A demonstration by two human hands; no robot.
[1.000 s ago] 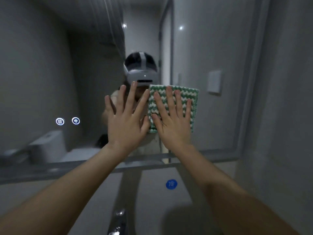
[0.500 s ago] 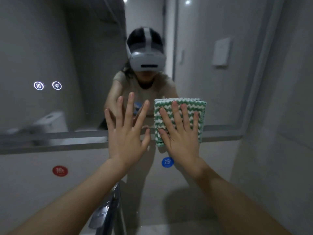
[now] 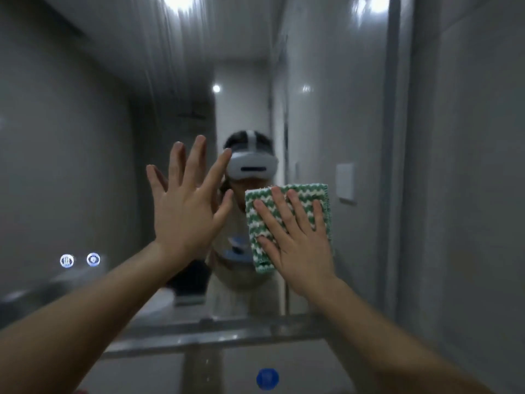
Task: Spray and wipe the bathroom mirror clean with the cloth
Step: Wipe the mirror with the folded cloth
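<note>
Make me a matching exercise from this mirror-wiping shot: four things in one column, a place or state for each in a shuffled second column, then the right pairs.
Column one:
1. left hand
2. right hand
3. green-and-white zigzag knitted cloth
4. round blue sticker

Column two:
A. on the wall below the mirror's lower edge
B. fingers spread, holding nothing
C. pinned flat against the mirror glass
D. fingers straight, pressing on the cloth

Pairs: 1-B, 2-D, 3-C, 4-A
</note>
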